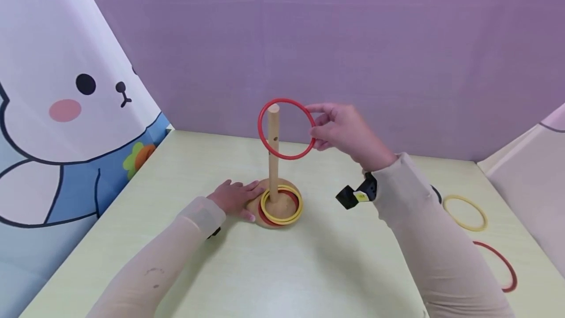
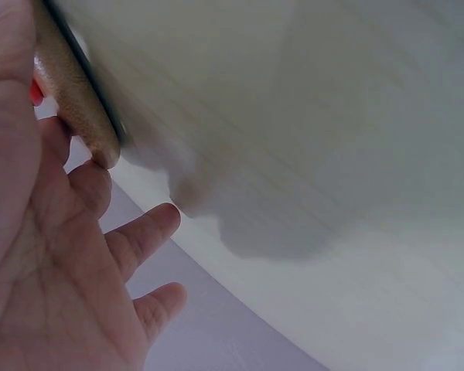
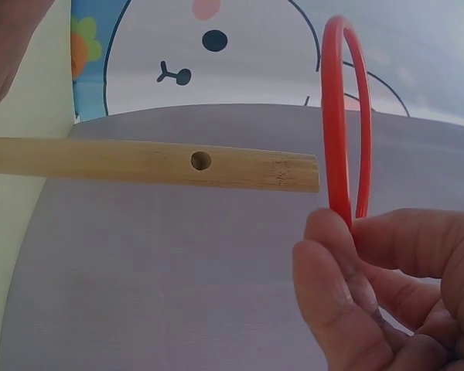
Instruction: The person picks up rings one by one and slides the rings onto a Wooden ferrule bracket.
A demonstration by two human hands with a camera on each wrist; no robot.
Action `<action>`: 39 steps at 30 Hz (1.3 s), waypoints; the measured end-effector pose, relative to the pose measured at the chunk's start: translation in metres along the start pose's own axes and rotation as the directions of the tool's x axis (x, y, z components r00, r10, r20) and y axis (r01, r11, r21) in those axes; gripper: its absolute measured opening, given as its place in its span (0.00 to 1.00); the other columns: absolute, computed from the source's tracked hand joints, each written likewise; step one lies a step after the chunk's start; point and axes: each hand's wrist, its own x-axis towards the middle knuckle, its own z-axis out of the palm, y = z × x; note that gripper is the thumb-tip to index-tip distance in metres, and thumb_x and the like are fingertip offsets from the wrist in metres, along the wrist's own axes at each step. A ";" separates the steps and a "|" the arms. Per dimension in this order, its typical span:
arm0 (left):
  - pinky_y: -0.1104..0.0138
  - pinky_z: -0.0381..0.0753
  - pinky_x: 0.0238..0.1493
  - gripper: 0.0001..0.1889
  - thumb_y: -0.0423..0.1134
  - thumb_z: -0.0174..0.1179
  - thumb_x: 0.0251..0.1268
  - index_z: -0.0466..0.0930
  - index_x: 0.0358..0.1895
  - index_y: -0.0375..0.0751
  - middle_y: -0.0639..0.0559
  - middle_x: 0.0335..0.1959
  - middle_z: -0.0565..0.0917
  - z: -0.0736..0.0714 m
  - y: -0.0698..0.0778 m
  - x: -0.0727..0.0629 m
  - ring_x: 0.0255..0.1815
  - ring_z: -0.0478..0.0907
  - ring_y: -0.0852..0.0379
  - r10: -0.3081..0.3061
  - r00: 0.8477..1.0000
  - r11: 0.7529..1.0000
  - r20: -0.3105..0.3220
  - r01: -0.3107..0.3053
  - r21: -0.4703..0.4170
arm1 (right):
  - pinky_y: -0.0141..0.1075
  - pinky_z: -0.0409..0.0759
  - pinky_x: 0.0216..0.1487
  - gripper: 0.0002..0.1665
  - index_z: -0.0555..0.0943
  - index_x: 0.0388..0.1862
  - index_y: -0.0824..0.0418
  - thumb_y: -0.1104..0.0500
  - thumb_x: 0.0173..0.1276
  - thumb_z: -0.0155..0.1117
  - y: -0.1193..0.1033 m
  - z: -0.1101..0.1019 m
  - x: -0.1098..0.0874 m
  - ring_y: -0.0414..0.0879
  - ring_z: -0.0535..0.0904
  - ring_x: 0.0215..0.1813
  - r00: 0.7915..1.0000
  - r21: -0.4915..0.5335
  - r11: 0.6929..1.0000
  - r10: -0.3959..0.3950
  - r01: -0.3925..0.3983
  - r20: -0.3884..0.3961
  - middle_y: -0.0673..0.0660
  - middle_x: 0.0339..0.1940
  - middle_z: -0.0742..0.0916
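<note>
Pale long sleeves fill the bottom of the head view, so those are closest to the lens: left sleeve (image 1: 163, 259), with a couple of dark marks on it, and right sleeve (image 1: 441, 244), with a black gadget (image 1: 348, 197) at the cuff. Right hand (image 1: 342, 129) has a red ring (image 1: 289, 157) pinched between thumb and fingers, held up at the top of a wooden post (image 1: 274, 171). From the head view the post's tip shows through the hoop, but the right wrist view has the ring just past the end of the wood, so it isn't around it. Left hand (image 1: 235, 197) is pretty relaxed, fingers spread and resting at the left edge of the round wooden base (image 1: 282, 205), not wrapped around anything. Down on that base, yellow rings (image 1: 301, 210) and a red one (image 1: 261, 216) lie around the post's foot, yellow on top. Off to the right on the pale table (image 1: 282, 269) there's a loose yellow ring (image 1: 486, 221) plus another red ring (image 1: 513, 274), partly hidden by the arm. Backdrop's a purple sheet (image 1: 397, 63), with a cartoon-print sheet (image 1: 44, 63) on the left.
</note>
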 end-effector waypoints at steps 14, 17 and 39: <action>0.42 0.58 0.67 0.46 0.64 0.61 0.57 0.53 0.76 0.53 0.52 0.76 0.56 -0.001 0.000 -0.002 0.68 0.64 0.40 0.003 1.000 1.000 -0.001 -0.003 0.003 | 0.37 0.84 0.38 0.31 0.70 0.68 0.62 0.69 0.65 0.62 0.006 0.003 0.002 0.51 0.83 0.33 1.000 -0.026 1.000 -0.011 0.010 -0.023 0.64 0.46 0.82; 0.42 0.58 0.67 0.46 0.64 0.61 0.56 0.53 0.76 0.53 0.52 0.76 0.56 -0.002 0.000 -0.002 0.68 0.64 0.40 0.001 1.000 1.000 -0.002 -0.001 -0.001 | 0.37 0.84 0.38 0.31 0.71 0.68 0.61 0.69 0.65 0.62 0.008 0.003 0.003 0.52 0.83 0.33 0.999 -0.026 0.999 -0.025 0.024 -0.027 0.63 0.45 0.82; 0.41 0.56 0.67 0.47 0.64 0.62 0.55 0.51 0.76 0.57 0.53 0.76 0.54 -0.003 0.002 0.001 0.69 0.63 0.40 -0.026 0.999 1.000 0.019 0.026 -0.003 | 0.35 0.84 0.36 0.31 0.72 0.68 0.60 0.70 0.64 0.62 0.011 0.014 0.008 0.53 0.84 0.32 0.994 -0.042 0.997 -0.074 0.071 -0.078 0.64 0.43 0.84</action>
